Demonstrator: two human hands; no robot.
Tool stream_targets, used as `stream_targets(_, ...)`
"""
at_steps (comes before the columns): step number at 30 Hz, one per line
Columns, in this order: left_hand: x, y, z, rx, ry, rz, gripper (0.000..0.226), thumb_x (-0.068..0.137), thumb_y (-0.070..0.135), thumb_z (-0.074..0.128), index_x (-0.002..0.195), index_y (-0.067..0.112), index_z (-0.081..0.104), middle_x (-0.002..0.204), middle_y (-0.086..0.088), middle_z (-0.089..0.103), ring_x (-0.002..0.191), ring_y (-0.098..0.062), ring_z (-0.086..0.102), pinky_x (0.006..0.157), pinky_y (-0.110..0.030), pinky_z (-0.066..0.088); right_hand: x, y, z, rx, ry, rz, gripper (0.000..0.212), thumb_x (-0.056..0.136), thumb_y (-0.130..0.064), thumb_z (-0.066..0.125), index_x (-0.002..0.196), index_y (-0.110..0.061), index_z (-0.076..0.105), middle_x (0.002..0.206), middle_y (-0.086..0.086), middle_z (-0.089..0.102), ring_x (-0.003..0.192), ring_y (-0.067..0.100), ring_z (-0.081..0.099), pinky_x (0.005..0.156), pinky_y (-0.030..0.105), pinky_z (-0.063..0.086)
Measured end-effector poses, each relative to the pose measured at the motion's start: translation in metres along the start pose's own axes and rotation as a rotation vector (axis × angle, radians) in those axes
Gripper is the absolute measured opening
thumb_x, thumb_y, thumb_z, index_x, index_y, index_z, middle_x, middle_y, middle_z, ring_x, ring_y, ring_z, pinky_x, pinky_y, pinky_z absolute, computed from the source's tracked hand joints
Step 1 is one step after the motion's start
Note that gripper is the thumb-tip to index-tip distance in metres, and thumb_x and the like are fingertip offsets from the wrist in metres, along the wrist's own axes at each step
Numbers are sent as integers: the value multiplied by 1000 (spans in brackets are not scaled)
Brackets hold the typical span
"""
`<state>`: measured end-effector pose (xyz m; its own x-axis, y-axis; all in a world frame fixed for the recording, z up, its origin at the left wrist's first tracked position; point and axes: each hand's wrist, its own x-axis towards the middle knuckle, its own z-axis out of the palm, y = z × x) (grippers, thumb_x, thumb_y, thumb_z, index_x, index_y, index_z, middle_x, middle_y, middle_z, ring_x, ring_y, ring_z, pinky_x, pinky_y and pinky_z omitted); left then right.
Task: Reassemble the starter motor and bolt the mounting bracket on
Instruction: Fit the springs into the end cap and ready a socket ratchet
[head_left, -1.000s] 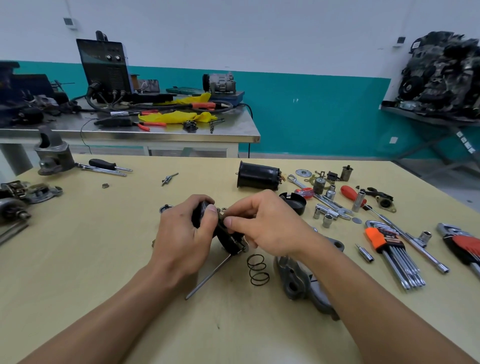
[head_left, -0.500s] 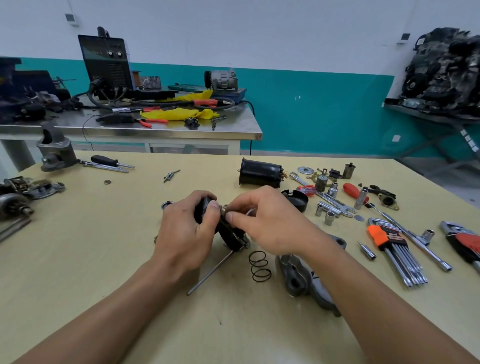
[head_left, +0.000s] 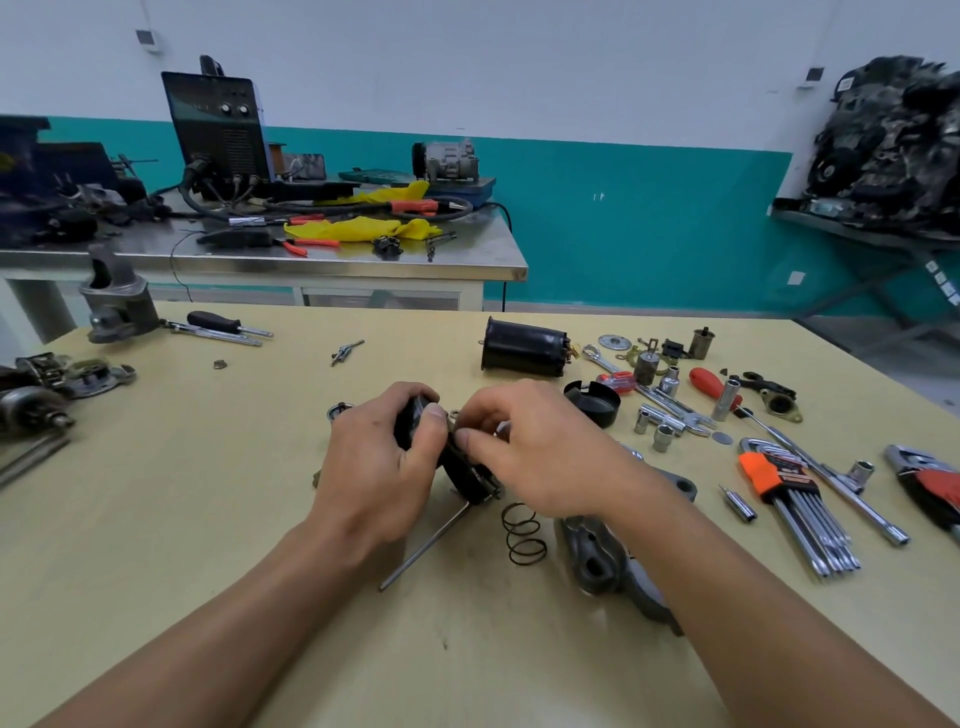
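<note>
Black starter part (head_left: 466, 474) gripped in left hand (head_left: 374, 467); right hand (head_left: 545, 452) apparently pinches its upper edge.

Beyond the spring (head_left: 523, 540), the left hand (head_left: 374, 467) and right hand (head_left: 540, 452) grip a black part (head_left: 467, 475), hiding most of it. Right of the spring, a forearm (head_left: 727, 597) covers the housing's (head_left: 592, 561) end.

Left hand (head_left: 375, 470) and right hand (head_left: 540, 447) grip a black motor part (head_left: 467, 475) above the table (head_left: 156, 519).
</note>
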<state>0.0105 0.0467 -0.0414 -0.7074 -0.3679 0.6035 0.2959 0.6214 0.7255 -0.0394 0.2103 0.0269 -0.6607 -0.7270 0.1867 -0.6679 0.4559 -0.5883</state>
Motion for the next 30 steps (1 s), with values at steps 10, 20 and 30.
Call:
stream_targets(10,-2,-6,3,-125,33,-88,18,88,44,52,92,33,66,72,-3,66,76,-33,67,74,-55,60,1,-4,8,-160,14,0,21,103,-39,45,107,-26,61,98,0,63,84,19,61,73,46,55)
stream_targets(20,3,3,-1,-147,92,-99,24,83,45,50,82,29,68,70,0,66,70,-18,65,71,-38,60,6,-12,-5,-63,280,-27,56,101,-57,30,61,-22,47,57,-5,50,53,11,46,53,32,38)
stream_targets(30,41,-5,-64,-317,539,-389,30,81,40,47,66,33,72,73,-11,61,65,-29,55,41,-31,44,86,41,-9,-116,276,158,13,97,-28,61,100,-18,70,105,0,71,90,15,62,80,33,52)
